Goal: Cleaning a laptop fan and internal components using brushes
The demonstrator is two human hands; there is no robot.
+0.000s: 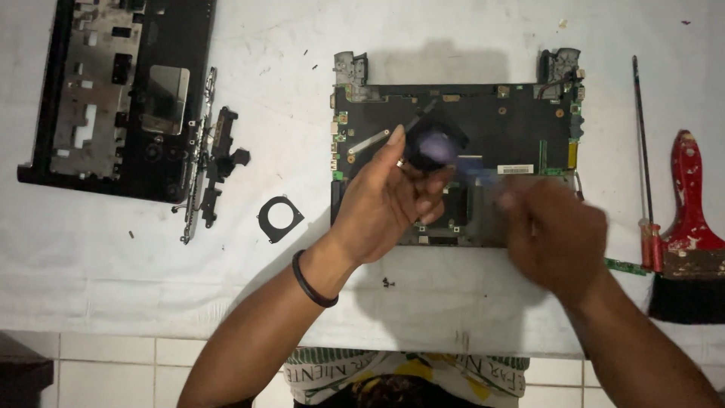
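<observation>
My left hand [381, 202] holds a small round black fan part [432, 145] up over a dark laptop motherboard [513, 125] lying on a white cloth. A black band circles that wrist. My right hand [555, 234] is motion-blurred just right of the fan, over the board's lower right part; a thin bluish tool [476, 175] seems to reach from it toward the fan, but blur hides the grip.
A black laptop case shell [113, 91] lies at the upper left, with a hinge bracket [211, 159] and a square black fan cover [280, 218] beside it. At the right lie a long screwdriver [644, 174] and a red-handled paintbrush [689, 234]. The table edge [151, 332] runs below, above tiled floor.
</observation>
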